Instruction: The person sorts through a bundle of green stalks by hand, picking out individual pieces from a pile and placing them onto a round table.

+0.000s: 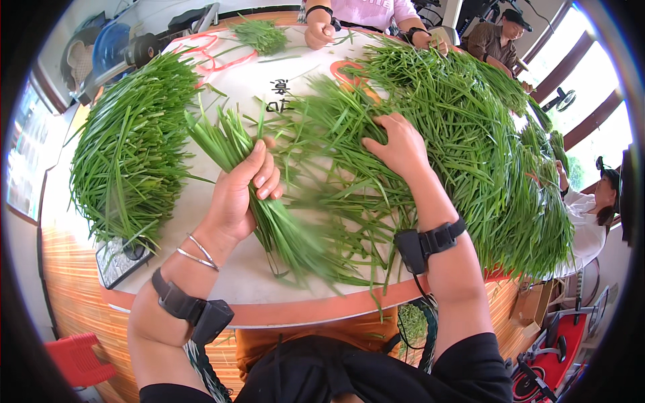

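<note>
My left hand [243,188] grips a bunch of long green chive leaves [269,208] over the round white table [248,282]; the bunch's lower end is blurred. My right hand [402,144] rests palm down, fingers spread, on a big loose heap of the same greens [463,127] covering the table's right half. Both wrists carry black strapped bands, and the left also has thin silver bangles.
A second tidy pile of greens [131,148] lies at the table's left, with a smaller one [262,35] at the far edge. A phone-like device [117,260] sits at the near left rim. Another person's hands [319,33] work across the table; more people sit at the right.
</note>
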{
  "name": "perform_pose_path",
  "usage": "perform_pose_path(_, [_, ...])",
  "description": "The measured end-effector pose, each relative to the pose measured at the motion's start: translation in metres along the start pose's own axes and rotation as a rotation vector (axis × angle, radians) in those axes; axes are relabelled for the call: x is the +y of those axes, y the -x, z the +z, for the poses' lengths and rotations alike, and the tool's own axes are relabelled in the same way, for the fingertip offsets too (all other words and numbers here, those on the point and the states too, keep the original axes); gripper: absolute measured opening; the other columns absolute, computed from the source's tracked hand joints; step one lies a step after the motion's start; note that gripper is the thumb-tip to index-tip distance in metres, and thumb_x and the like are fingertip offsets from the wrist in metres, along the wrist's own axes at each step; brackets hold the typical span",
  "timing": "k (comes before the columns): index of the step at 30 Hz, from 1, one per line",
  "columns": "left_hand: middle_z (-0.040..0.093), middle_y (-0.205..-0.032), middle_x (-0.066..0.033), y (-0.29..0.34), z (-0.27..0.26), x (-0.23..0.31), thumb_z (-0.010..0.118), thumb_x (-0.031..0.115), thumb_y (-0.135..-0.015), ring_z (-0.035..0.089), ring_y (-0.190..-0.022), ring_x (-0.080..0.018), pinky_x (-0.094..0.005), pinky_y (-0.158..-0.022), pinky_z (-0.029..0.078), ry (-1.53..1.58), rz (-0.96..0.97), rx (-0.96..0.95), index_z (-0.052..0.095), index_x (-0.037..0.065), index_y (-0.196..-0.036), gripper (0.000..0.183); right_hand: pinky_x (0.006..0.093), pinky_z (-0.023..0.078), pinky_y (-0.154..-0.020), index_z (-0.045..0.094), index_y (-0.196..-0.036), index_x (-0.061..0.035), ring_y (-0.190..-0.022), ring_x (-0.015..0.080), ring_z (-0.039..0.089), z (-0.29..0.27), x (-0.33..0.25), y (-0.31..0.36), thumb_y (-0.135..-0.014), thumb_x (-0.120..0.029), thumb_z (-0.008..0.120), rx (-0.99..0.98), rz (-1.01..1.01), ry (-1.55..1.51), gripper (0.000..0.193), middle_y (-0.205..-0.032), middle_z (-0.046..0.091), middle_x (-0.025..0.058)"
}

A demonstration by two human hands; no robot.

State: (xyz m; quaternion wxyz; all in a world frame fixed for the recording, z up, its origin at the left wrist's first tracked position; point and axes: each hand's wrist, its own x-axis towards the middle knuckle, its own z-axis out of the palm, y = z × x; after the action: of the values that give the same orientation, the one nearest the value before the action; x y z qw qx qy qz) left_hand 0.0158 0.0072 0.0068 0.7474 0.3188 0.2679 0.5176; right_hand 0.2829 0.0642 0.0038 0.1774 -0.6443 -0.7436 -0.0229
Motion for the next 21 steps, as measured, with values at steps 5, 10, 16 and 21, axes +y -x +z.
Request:
perform_pose_path(5, [0.031, -0.057, 0.0061, 0.000, 0.005, 0.002, 0.047, 0.026, -0.094, 0.032, -0.049, -0.0044, -0.0217, -0.054, 0.034, 0.028, -0.042, 0.010, 0.050, 0.010, -0.107, 0.020, 0.0263, 0.035, -0.051, 0.062, -0.083, 0.0004, -0.053, 0.0093, 0.042, -0.015, 0.011, -0.004, -0.077, -0.019, 0.066, -0.086, 0.053, -0.598, 0.021, -0.057, 0.051, 0.0016])
perform_pose_path(10, [0.030, -0.057, 0.0063, 0.001, 0.001, 0.001, 0.048, 0.026, -0.094, 0.032, -0.049, -0.0043, -0.0211, -0.054, 0.034, 0.028, -0.042, 0.033, 0.045, 0.010, -0.121, 0.032, 0.0190, 0.040, -0.062, 0.063, -0.095, -0.0006, -0.067, 0.0037, 0.050, -0.039, 0.004, -0.001, -0.085, -0.013, 0.062, -0.131, 0.209, -1.225, 0.016, -0.079, 0.060, -0.0039])
perform_pose_path(16, [0.030, -0.058, 0.0068, 0.001, 0.001, 0.002, 0.049, 0.027, -0.094, 0.032, -0.050, -0.0042, -0.0210, -0.055, 0.034, 0.041, -0.053, 0.041, 0.042, 0.011, -0.127, 0.038, 0.0221, 0.044, -0.078, 0.059, -0.112, 0.0016, -0.084, 0.0057, 0.055, -0.052, 0.010, 0.004, -0.089, -0.012, 0.056, -0.171, 0.204, -1.143, 0.027, -0.096, 0.063, 0.0022])
perform_pose_path(21, [0.030, -0.058, 0.0067, -0.001, 0.003, 0.001, 0.050, 0.027, -0.093, 0.032, -0.051, -0.0042, -0.0210, -0.055, 0.033, 0.065, -0.048, 0.063, 0.042, 0.011, -0.127, 0.038, 0.0313, 0.048, -0.077, 0.062, -0.103, 0.0009, -0.082, 0.0260, 0.062, -0.031, 0.039, -0.001, -0.075, 0.000, 0.050, 0.210, 0.003, -0.360, 0.030, -0.092, 0.065, 0.0139])
